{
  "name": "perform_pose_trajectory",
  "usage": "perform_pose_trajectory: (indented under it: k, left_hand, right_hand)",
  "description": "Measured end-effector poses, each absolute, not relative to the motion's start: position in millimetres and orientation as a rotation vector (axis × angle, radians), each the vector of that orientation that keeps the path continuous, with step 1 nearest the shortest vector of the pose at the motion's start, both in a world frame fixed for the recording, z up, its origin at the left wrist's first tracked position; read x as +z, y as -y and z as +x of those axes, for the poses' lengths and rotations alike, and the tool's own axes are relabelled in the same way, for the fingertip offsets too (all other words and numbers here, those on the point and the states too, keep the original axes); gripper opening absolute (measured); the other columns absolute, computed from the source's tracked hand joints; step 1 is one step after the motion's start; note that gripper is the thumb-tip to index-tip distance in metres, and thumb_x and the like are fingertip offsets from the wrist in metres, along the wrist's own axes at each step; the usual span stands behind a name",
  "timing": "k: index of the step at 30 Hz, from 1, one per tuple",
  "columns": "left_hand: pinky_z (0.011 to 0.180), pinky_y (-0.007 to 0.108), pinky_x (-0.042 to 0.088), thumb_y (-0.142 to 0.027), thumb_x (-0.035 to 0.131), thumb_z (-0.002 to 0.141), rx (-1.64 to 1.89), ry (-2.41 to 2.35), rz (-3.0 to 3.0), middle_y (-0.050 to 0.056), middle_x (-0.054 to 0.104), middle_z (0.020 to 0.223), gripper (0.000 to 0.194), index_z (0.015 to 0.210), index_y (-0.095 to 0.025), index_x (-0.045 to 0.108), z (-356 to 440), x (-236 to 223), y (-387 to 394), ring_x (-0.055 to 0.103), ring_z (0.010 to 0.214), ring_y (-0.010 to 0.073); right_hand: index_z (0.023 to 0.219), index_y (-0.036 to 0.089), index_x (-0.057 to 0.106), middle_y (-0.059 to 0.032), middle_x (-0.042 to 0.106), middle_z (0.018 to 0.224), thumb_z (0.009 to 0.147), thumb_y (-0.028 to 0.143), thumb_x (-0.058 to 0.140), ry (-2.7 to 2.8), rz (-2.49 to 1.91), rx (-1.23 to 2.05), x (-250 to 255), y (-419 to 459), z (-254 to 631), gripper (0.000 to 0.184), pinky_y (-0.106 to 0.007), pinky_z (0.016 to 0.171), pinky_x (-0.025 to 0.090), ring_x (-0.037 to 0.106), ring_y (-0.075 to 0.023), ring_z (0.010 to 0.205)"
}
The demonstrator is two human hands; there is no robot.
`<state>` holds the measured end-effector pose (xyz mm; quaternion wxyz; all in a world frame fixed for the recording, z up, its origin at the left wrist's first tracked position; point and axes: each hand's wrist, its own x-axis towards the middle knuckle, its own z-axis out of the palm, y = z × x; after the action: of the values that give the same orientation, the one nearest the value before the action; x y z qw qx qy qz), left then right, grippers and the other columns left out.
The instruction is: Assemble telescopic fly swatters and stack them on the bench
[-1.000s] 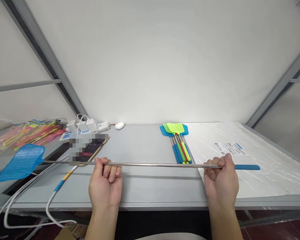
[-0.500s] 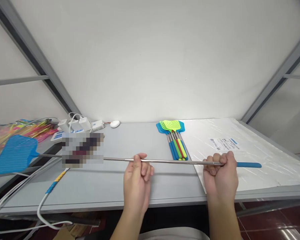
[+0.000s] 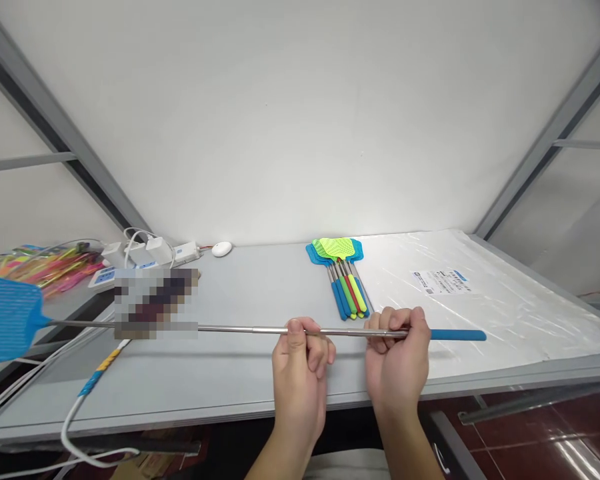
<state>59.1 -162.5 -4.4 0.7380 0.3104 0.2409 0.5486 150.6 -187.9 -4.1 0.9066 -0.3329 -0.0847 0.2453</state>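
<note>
A telescopic fly swatter (image 3: 220,328) with a blue slotted head and a blue handle lies level across my view, extended above the table. My left hand (image 3: 303,373) is closed on the middle of its metal rod, thumb on top. Just before the blue handle, my right hand (image 3: 399,363) grips the rod with its fingers wrapped round. The swatter's head reaches the left edge of the view and is partly cut off. Behind the rod, several shorter fly swatters (image 3: 344,280) in blue, green, yellow and red lie bunched together on the table.
A white plastic-wrapped package (image 3: 445,313) with a label covers the table's right part. At the back left are a power strip (image 3: 103,279) with white plugs, a white round device (image 3: 222,249) and colourful bagged items (image 3: 55,267). A white cable (image 3: 67,423) hangs over the front edge.
My hands have come closer together along the rod, my right hand moving left and my left hand slightly right. The swatter's handle end has shifted left, and its head now runs off the view.
</note>
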Motion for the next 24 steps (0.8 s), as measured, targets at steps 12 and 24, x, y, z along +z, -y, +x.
perform_pose_trajectory:
  k: [12, 24]
  left_hand:
    - [0.053, 0.023, 0.033, -0.053, 0.061, 0.086, 1.043, -0.549, 0.842, -0.008, 0.031, 0.048, 0.039, 0.084, -0.014, 0.066, 57, -15, 158, 0.03, 0.047, 0.0072]
    - [0.059, 0.023, 0.042, -0.045, 0.063, 0.087, 1.275, -0.631, 0.757, -0.007, 0.037, 0.056, 0.029, 0.092, -0.016, 0.066, 18, -9, 118, 0.033, 0.048, 0.0044]
  right_hand:
    - [0.077, 0.019, 0.061, 0.0095, 0.022, 0.054, 0.088, 0.05, 0.056, 0.259, -0.694, 0.692, -14, 188, 161, 0.034, -0.021, 0.044, 0.023, 0.023, -0.0066, 0.046]
    - [0.071, 0.019, 0.052, 0.0078, 0.036, 0.058, 0.09, 0.046, 0.055, 0.129, -0.776, 0.459, -15, 198, 189, 0.033, -0.021, 0.042, 0.025, 0.025, -0.0049, 0.043]
